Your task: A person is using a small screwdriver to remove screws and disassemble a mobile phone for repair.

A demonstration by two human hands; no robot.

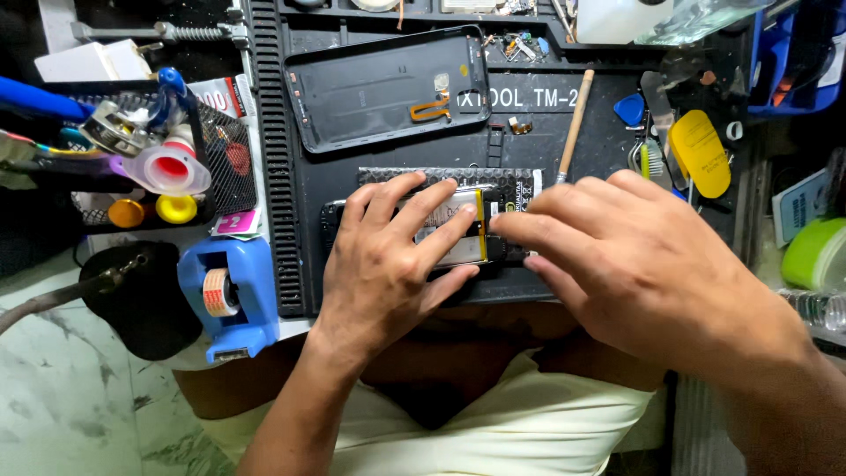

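The opened phone lies at the centre of the black repair mat on the surface, its pale battery showing between the two hands. The left hand rests on it with fingers spread flat, while the right hand, coming in from three o'clock, has its fingertips pressed together on the battery's edge. The phone's removed back cover lies at twelve o'clock, a blue tape dispenser at nine o'clock.

I see a small pink square label at the left by the mesh basket, a white-and-red label behind it, and a pale blue card far right.
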